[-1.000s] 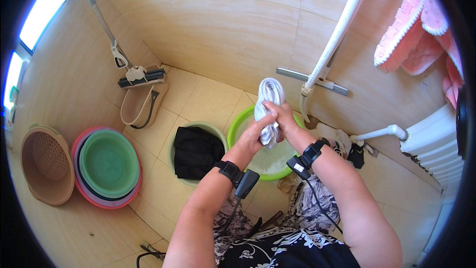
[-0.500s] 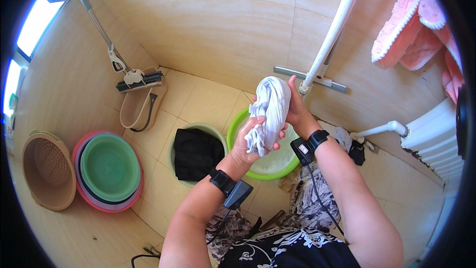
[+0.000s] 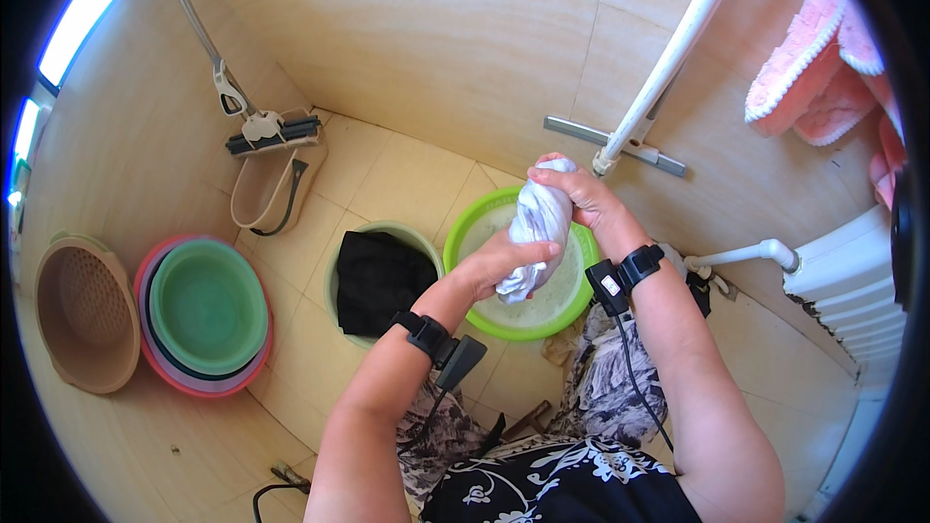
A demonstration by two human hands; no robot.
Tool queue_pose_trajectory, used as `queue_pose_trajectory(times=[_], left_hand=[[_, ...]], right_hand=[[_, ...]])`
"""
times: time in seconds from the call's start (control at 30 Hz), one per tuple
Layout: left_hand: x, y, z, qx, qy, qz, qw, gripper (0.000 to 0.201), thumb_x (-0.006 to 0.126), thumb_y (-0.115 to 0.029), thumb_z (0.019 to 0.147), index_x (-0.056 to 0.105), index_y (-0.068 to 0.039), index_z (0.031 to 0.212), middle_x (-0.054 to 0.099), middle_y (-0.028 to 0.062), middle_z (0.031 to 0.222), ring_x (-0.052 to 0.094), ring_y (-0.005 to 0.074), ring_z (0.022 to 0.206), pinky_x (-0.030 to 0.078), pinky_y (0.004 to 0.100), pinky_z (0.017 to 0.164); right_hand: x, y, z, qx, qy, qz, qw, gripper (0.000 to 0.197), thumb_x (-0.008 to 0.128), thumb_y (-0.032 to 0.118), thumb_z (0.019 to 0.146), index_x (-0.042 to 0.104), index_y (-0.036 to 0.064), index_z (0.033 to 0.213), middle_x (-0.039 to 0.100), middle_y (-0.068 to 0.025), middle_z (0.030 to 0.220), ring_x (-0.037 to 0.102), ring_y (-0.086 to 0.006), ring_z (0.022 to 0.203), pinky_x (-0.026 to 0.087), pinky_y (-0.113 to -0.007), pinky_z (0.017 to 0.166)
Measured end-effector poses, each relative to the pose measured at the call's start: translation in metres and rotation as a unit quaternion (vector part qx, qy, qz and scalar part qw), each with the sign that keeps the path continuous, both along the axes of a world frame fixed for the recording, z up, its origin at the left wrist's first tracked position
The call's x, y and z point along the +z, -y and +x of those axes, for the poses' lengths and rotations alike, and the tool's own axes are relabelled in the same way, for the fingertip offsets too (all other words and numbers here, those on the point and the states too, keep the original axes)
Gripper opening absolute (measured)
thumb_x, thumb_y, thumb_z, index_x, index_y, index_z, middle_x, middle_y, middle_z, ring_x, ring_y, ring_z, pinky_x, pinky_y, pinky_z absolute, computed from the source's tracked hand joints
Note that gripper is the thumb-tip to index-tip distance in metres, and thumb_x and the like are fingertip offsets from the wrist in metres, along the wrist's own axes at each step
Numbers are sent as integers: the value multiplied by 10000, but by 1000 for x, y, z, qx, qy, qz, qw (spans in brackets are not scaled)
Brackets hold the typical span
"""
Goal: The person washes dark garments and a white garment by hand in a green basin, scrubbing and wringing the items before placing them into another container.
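A bunched white cloth (image 3: pixel 541 216) is held in both hands above a bright green basin (image 3: pixel 467 225) of sudsy water. My left hand (image 3: pixel 506 260) wraps round its lower end, thumb laid across the top. My right hand (image 3: pixel 581 190) grips the upper end, fingers closed over it. The cloth is folded and twisted into a thick roll, so what kind of garment it is cannot be told. Left of the green basin stands a pale green basin (image 3: pixel 336 302) with black fabric (image 3: pixel 386 283) in it.
Stacked basins (image 3: pixel 211 315) and a brown perforated basin (image 3: pixel 87 315) lean at the left wall. A mop (image 3: pixel 266 131) rests on a beige bucket (image 3: pixel 266 192). At right are a squeegee (image 3: pixel 620 147), a radiator (image 3: pixel 843 266) and hanging pink towels (image 3: pixel 799 68).
Both hands have closed more tightly round the white cloth. My right hand has moved from the cloth's side to over its top end, and the left thumb now lies across it.
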State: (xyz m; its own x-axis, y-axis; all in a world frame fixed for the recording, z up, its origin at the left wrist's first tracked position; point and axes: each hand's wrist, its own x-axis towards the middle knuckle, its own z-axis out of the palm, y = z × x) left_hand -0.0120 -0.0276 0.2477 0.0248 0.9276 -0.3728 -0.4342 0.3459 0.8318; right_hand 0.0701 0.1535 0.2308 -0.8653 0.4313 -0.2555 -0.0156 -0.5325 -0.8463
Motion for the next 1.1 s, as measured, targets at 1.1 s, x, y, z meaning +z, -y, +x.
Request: queue_pose_trajectory(times=[1.1], left_hand=[[-29, 23, -1, -47, 311, 82, 946, 637, 513, -524, 895, 421, -32, 1289, 620, 197, 969, 625, 262, 640, 499, 319, 437]], right_hand=[[41, 31, 22, 122, -187, -97, 970, 480, 707, 327, 822, 534, 70, 1188, 604, -102, 1045, 597, -260, 996, 512, -444, 848]])
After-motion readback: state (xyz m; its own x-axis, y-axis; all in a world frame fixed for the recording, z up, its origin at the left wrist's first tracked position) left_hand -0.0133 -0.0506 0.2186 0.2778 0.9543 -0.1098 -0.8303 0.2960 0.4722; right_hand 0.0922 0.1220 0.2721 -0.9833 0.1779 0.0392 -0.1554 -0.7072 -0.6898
